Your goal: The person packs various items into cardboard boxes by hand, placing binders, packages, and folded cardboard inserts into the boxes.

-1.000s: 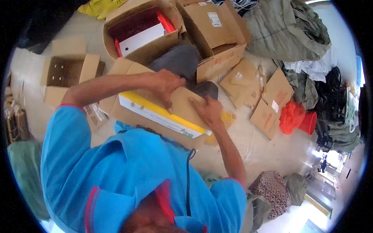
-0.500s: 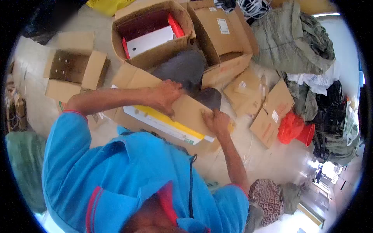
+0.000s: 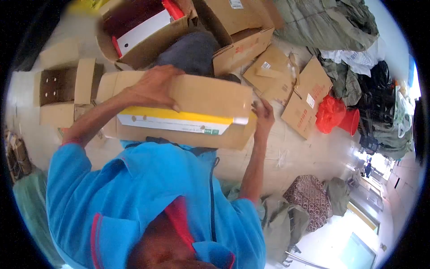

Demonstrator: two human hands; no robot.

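Note:
A cardboard box [image 3: 210, 96] lies across my lap, its long brown flap folded toward me. Between that flap and the lower cardboard shows a yellow and white carton [image 3: 168, 123] with a small green mark. My left hand [image 3: 156, 87] grips the flap, with the thumb over its near edge and the fingers on the far side. At the box's right end is my right hand [image 3: 263, 116], its bent fingers against the end edge; how firmly they hold it is partly hidden.
Ahead stands an open box [image 3: 148, 51] with a white carton and red wrapping inside. A smaller open box [image 3: 60, 94] is at left. Flattened cardboard [image 3: 307, 101], a red bag [image 3: 330, 114] and a red bucket [image 3: 350, 122] lie right. Grey-green sacks [image 3: 329, 27] are heaped behind.
The box now lies more level in view, where it sloped down to the right before. My right hand has shifted from the flap's top to the box's right end. My left hand keeps its grip.

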